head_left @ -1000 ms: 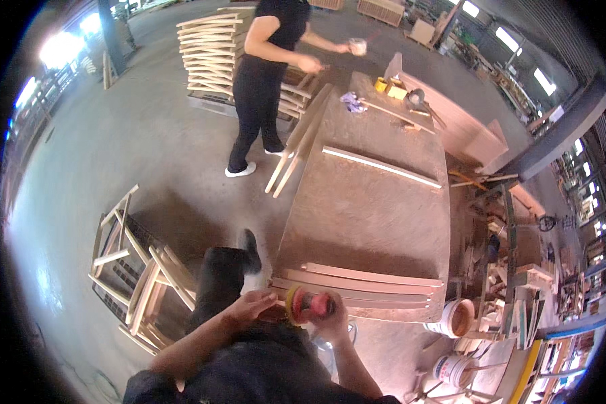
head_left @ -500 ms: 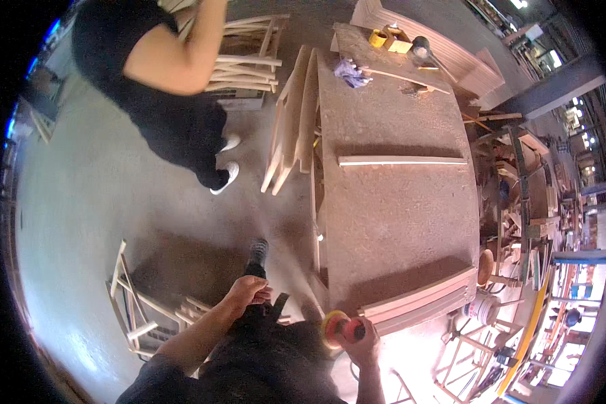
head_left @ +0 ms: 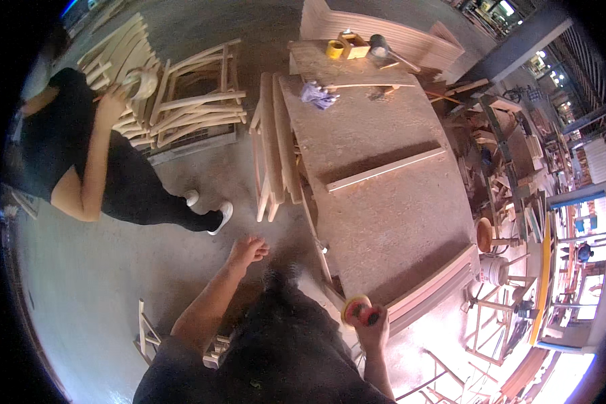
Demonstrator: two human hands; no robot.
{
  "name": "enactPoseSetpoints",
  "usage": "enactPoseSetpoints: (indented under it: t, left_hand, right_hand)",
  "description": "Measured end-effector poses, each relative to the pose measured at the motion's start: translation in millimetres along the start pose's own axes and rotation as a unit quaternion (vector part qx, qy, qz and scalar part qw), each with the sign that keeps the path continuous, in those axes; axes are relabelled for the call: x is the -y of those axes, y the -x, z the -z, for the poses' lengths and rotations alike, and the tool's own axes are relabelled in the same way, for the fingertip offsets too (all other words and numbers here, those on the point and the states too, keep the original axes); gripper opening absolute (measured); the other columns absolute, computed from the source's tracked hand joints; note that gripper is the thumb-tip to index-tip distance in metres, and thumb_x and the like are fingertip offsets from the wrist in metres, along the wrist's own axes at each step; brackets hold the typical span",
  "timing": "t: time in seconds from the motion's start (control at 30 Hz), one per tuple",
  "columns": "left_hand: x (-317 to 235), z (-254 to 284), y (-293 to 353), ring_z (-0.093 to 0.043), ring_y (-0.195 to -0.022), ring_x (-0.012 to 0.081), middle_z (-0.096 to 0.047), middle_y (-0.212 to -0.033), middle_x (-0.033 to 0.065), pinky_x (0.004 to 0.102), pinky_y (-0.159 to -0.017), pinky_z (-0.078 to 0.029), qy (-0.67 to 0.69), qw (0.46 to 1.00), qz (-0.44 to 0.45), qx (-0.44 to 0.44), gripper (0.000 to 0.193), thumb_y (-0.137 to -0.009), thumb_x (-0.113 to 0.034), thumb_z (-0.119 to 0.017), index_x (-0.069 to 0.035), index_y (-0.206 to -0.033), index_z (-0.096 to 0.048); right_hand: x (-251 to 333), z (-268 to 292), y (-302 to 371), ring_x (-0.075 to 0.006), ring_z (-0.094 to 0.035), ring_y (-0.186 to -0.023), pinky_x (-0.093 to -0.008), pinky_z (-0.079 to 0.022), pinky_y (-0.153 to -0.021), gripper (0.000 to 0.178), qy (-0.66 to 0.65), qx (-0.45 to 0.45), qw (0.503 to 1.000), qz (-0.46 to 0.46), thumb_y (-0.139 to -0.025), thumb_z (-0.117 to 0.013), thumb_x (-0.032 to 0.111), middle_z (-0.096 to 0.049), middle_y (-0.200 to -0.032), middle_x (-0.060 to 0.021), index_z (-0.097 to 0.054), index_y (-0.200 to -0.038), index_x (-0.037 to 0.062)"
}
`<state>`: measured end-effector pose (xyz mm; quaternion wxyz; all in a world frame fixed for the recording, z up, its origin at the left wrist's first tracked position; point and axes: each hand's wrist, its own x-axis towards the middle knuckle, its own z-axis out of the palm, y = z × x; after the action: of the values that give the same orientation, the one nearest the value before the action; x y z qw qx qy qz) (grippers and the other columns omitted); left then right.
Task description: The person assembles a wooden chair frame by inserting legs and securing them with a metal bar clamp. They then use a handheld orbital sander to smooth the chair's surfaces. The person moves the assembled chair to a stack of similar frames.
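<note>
My right hand [head_left: 377, 330] is wrapped round a red, round object with a yellow rim [head_left: 357, 308], beside the near left corner of the worktable [head_left: 397, 222]. Its exact kind I cannot make out. My left hand [head_left: 249, 250] hangs over the floor to the left of the table, fingers loosely bent and nothing in them. Close to my right hand, several long wooden boards [head_left: 434, 286] lie along the table's near edge. Farther up, one narrow wooden strip [head_left: 387, 170] rests across the tabletop.
A co-worker [head_left: 81, 148] in dark clothes stands at the left, holding a pale round object [head_left: 141, 84]. Wooden frames [head_left: 198, 101] are stacked behind. Curved wooden pieces [head_left: 276, 148] lean on the table's left side. A purple cloth [head_left: 318, 95] and yellow cup [head_left: 334, 49] sit at its far end.
The view has turned, and the table now slants. My left hand has reached farther forward. The red object stays in my right hand, now nearer the table corner. The co-worker appears farther left.
</note>
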<state>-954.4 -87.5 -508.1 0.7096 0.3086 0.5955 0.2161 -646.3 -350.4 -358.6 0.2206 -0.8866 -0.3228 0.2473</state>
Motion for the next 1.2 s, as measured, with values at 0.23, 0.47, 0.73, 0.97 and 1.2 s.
enactPoseSetpoints:
  t: [0.23, 0.47, 0.73, 0.97, 1.2]
  left_hand:
    - [-36.7, 22.7, -24.9, -0.071, -0.083, 0.0188, -0.073, -0.098, 0.0073, 0.0336, -0.071, -0.058, 0.000, 1.000, 0.022, 0.008, 0.031, -0.098, -0.030, -0.062, -0.006, -0.117, -0.058]
    - [-64.6, 50.0, -121.7, -0.068, -0.074, 0.0165, -0.068, -0.085, 0.0032, 0.0294, -0.063, -0.053, 0.064, 0.996, 0.067, 0.020, 0.019, -0.095, -0.025, -0.065, -0.007, -0.102, -0.062]
    - [-127.7, 13.4, -299.8, -0.064, -0.085, 0.0191, -0.065, -0.093, 0.0081, 0.0345, -0.075, -0.052, -0.115, 0.989, 0.077, -0.046, 0.034, -0.087, -0.025, -0.072, -0.001, -0.108, -0.061]
    - [-160.4, 3.7, -448.5, -0.067, -0.097, 0.0229, -0.067, -0.111, 0.0164, 0.0360, -0.081, -0.054, 0.012, 0.998, 0.034, -0.053, 0.052, -0.092, -0.029, -0.072, 0.006, -0.128, -0.058]
    - [-148.4, 8.7, -467.8, -0.065, -0.105, 0.0221, -0.067, -0.116, 0.0136, 0.0399, -0.084, -0.055, 0.213, 0.975, 0.011, 0.063, 0.038, -0.096, -0.022, -0.069, 0.002, -0.125, -0.062]
  right_hand:
    - [-10.5, -61.6, -122.8, -0.0353, -0.059, -0.108, -0.0459, -0.048, -0.094, 0.062, 0.005, -0.130, 0.991, -0.013, -0.063, -0.087, 0.023, -0.060, -0.110, -0.0171, -0.056, -0.114, 0.0051]
    - [-22.5, -103.5, -172.3, -0.0356, -0.060, -0.110, -0.0440, -0.049, -0.096, 0.076, 0.022, -0.172, 0.981, -0.082, -0.060, -0.090, 0.026, -0.060, -0.118, -0.0188, -0.055, -0.124, 0.0050]
    - [1.4, -118.9, -167.3, -0.0424, -0.054, -0.119, -0.0524, -0.041, -0.105, 0.098, 0.162, -0.167, 0.967, -0.107, -0.066, -0.088, 0.040, -0.057, -0.128, -0.0218, -0.040, -0.142, 0.0003]
    - [126.5, -133.3, -222.2, -0.0348, -0.058, -0.117, -0.0459, -0.042, -0.104, 0.043, 0.241, -0.092, 0.965, -0.037, -0.077, -0.077, 0.014, -0.065, -0.120, -0.0138, -0.067, -0.118, 0.0080]
    - [174.4, -210.2, -296.0, -0.0360, -0.060, -0.111, -0.0455, -0.048, -0.097, 0.036, 0.074, -0.056, 0.996, 0.002, -0.083, -0.073, 0.019, -0.065, -0.116, -0.0144, -0.067, -0.118, 0.0110]
